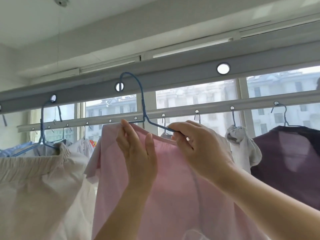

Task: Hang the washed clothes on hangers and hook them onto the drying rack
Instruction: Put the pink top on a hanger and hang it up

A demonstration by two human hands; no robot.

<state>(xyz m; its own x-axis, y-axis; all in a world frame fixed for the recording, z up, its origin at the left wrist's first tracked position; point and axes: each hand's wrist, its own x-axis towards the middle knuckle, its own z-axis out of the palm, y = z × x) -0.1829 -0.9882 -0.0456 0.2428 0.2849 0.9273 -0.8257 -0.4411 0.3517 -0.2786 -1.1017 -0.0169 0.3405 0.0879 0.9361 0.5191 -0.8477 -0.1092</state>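
Both hands are raised in front of the window, working on one pink shirt that fills the lower middle of the view. On the left, the left hand reaches up with its palm turned sideways; its thumb stands apart while the fingertips pinch the shirt's neckline at its left end, right where the cloth meets the hanger wire. On the right, the right hand curls its fingers around the right arm of the blue hanger, gripping wire and collar together, with the back of the hand toward the camera. The shirt's neckline stretches between the two hands and its body hangs down below them, one short sleeve drooping at the left. The hanger's neck rises between the hands, and its hook curves up in front of the near grey rack bar, beside one of the round holes in that bar; whether the hook touches the bar cannot be told. A second, thinner rack bar runs behind, closer to the window, with several hangers hooked into its small holes. To the left hangs a cream garment with an elastic waistband on another blue hanger, and to the right hang a grey cloth and a dark purple shirt. No brand, label or readable writing shows on any of the clothes or on the rack.
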